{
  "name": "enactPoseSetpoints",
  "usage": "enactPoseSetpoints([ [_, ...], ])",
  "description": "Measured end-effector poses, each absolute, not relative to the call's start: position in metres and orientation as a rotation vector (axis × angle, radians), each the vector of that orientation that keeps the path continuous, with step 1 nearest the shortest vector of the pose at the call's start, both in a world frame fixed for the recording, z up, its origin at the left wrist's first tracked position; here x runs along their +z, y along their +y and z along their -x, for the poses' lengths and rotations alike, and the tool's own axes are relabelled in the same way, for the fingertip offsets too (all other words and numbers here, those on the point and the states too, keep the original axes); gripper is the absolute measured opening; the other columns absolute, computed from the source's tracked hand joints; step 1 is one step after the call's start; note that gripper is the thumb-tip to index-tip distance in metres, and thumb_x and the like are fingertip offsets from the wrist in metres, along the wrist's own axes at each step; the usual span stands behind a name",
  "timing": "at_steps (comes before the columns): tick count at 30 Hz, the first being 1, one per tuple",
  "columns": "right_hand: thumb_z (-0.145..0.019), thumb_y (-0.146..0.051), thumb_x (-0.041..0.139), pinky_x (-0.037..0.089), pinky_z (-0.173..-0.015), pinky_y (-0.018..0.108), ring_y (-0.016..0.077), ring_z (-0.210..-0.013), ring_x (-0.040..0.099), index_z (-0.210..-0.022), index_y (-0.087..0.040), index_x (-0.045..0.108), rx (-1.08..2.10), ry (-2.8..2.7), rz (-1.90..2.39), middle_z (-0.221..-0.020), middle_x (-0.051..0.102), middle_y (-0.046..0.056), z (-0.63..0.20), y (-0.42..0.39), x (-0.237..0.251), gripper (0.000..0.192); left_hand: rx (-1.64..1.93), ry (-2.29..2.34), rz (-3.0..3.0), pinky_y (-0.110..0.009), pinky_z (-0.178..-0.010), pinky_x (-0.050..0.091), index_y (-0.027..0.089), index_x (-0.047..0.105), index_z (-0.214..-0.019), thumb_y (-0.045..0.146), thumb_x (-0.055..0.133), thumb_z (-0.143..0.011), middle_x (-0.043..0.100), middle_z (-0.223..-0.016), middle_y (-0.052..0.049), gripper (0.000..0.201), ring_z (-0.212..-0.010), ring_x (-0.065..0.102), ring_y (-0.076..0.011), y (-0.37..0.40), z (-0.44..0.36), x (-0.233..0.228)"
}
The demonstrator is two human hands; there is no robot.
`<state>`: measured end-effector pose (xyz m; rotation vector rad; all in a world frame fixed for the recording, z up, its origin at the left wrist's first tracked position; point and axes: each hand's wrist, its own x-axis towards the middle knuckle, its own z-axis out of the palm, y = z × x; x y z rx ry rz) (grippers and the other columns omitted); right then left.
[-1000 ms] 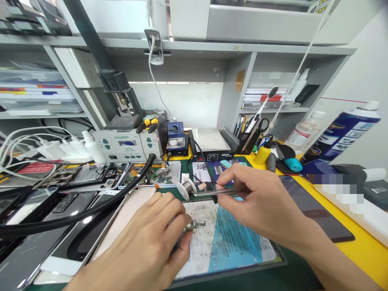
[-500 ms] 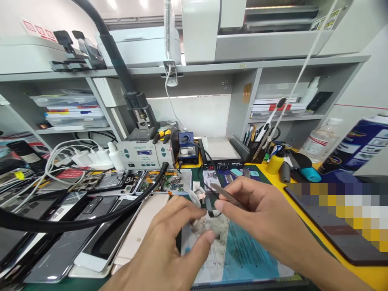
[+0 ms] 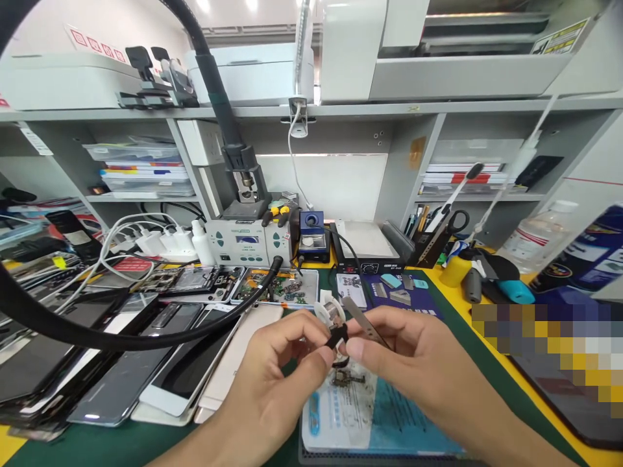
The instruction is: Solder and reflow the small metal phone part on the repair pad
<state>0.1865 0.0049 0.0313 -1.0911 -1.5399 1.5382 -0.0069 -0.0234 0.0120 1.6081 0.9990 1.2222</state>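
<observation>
My left hand [image 3: 282, 363] pinches a small black flexible strip [image 3: 337, 336] between thumb and fingertips. Close against it, my right hand [image 3: 409, 350] is closed around a flat metal tool [image 3: 363, 318] whose broad end points up and left. The right thumb and fingertip meet near the strip's other end; whether they grip it too I cannot tell. Just behind the fingers stands a small white round container [image 3: 324, 312] with a coppery bit in it. Below the hands, a small dark metal part [image 3: 348, 378] lies on a stained blue-and-white booklet [image 3: 389, 418].
Several phones [image 3: 175, 370] lie in rows at the left. A tray of small circuit parts [image 3: 306, 285] sits behind the hands, near a grey hot-air station [image 3: 248, 245]. Its black hose [image 3: 146, 350] loops across the left side. A dark slab [image 3: 549, 389] lies at the right.
My left hand has closed from spread fingers into a pinch on the black strip and moved nearer my right hand. The whole view has shifted, with things sitting further right.
</observation>
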Motion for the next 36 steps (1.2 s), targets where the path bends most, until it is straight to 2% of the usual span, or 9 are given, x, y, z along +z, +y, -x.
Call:
enactPoseSetpoints([
  [4, -0.075, -0.035, 0.087, 0.029, -0.048, 0.021, 0.0052, -0.051, 0.035, -0.086, -0.017, 0.074, 1.651, -1.469, 1.18, -0.067, 0.056, -0.004, -0.1896, 0.0072, 0.0336, 0.024, 1.193, 0.995, -1.599, -0.025, -0.065, 0.041, 0.018, 0.058, -0.076, 0.031, 0.058, -0.093, 0.054, -0.079, -0.001, 0.021, -0.072, 0.048, -0.0128, -0.0249, 0.0104, 0.0115],
  [7, -0.073, -0.037, 0.088, 0.017, -0.045, 0.022, 0.0036, -0.048, 0.023, -0.084, -0.017, 0.073, 1.731, -1.4, 1.163, -0.061, 0.046, -0.007, -0.1899, 0.0075, 0.0321, 0.027, 1.143, 0.991, -1.534, -0.025, -0.062, 0.039, 0.018, 0.06, -0.077, 0.035, 0.059, -0.095, 0.055, -0.077, 0.0, 0.025, -0.069, 0.046, -0.0117, -0.0244, 0.0104, 0.0112],
  [15, -0.076, -0.033, 0.086, 0.014, -0.047, 0.024, 0.0043, -0.049, 0.025, -0.084, -0.016, 0.071, 1.9, -1.326, 1.096, -0.062, 0.043, -0.007, -0.1897, 0.0053, 0.0325, 0.024, 1.12, 0.955, -1.444, -0.024, -0.054, 0.032, 0.018, 0.064, -0.076, 0.037, 0.064, -0.093, 0.057, -0.069, 0.001, 0.026, -0.059, 0.039, -0.0091, -0.0229, 0.0075, 0.0127],
  [23, -0.076, -0.035, 0.086, 0.014, -0.047, 0.025, 0.0044, -0.05, 0.025, -0.086, -0.016, 0.071, 1.888, -1.334, 1.11, -0.063, 0.042, -0.007, -0.1876, 0.0057, 0.0309, 0.026, 1.105, 0.978, -1.44, -0.024, -0.057, 0.033, 0.017, 0.061, -0.076, 0.034, 0.062, -0.094, 0.049, -0.065, 0.003, 0.025, -0.06, 0.038, -0.0089, -0.0229, 0.0087, 0.011],
  [36, -0.073, -0.037, 0.087, 0.014, -0.047, 0.025, 0.0045, -0.049, 0.026, -0.086, -0.015, 0.071, 1.895, -1.328, 1.127, -0.063, 0.043, -0.007, -0.185, 0.0063, 0.0323, 0.029, 1.078, 0.971, -1.414, -0.024, -0.056, 0.032, 0.017, 0.058, -0.074, 0.033, 0.061, -0.093, 0.049, -0.066, 0.003, 0.025, -0.06, 0.039, -0.0089, -0.0232, 0.0079, 0.0121],
])
